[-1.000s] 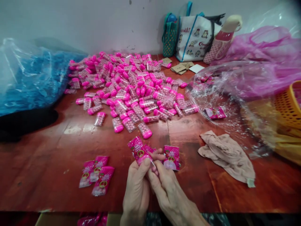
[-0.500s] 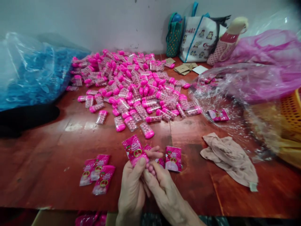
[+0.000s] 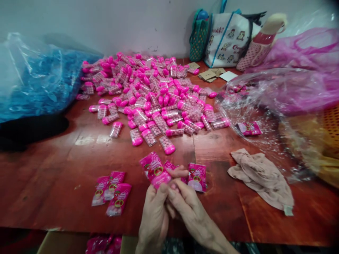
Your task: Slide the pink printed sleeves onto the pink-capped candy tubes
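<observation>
My left hand [image 3: 155, 211] pinches a pink printed sleeve [image 3: 155, 170] between thumb and fingers, its upper end pointing up and left. Against its lower end my right hand [image 3: 185, 203] closes its thumb and fingers on a small candy container [image 3: 173, 185], mostly hidden by the fingers; a bit of pink shows. Just behind the right fingers, another pink sleeve is partly covered, and a flat pink sleeve [image 3: 197, 177] lies to their right. Left of my hands lie three candy packs [image 3: 118, 200] in printed sleeves, with pink candies showing at the bottom.
A large heap of clear candy containers with pink caps [image 3: 159, 95] covers the table's back half. At left are a bag of blue pieces [image 3: 42, 81] and a black item [image 3: 34, 130]. A beige cloth [image 3: 262, 180], clear plastic [image 3: 251, 102] and a tote bag [image 3: 227, 42] are right.
My hands have closed together around the candy container, and fewer candies show between them now. The whole view has shifted slightly, with the table objects appearing a little further right.
</observation>
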Motion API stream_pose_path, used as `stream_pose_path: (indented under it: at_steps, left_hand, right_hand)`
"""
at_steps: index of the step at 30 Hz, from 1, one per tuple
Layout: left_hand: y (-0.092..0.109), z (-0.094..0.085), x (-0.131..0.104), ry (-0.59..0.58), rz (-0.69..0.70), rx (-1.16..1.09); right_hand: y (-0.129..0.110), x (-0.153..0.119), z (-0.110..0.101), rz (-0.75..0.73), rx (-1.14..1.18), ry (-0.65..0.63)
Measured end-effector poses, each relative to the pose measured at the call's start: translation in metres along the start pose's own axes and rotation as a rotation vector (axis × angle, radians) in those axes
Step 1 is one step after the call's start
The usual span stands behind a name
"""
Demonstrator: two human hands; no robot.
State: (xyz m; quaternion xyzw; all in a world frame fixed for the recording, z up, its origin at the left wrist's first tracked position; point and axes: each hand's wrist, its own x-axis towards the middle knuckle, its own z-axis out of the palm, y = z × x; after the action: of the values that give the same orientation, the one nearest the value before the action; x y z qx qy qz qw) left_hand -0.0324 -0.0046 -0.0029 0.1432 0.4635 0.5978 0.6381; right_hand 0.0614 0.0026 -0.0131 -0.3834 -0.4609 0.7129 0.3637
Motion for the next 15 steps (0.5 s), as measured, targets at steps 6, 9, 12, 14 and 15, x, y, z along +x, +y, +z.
stream_pose_path:
  at_steps: [6,9,12,14,15]
  left_hand:
    - [0.008,-0.003,0.009,-0.022,-0.031,-0.139]
    - [0.005,-0.001,0.011,0.039,-0.013,-0.144]
    - [0.0,0.004,0.01,0.103,-0.006,-0.177]
    - [-0.002,0.006,0.007,0.137,-0.011,-0.197]
    - [-0.003,0.007,0.005,0.149,-0.011,-0.201]
  right_hand:
    - [0.007,0.006,0.006,0.087,0.261,-0.003]
    - [0.008,0.004,0.008,0.07,0.222,0.038]
    - [0.006,-0.001,0.009,0.011,0.059,0.088]
    - [0.003,-0.004,0.009,-0.047,-0.069,0.14]
    - [0.003,-0.005,0.009,-0.075,-0.125,0.166]
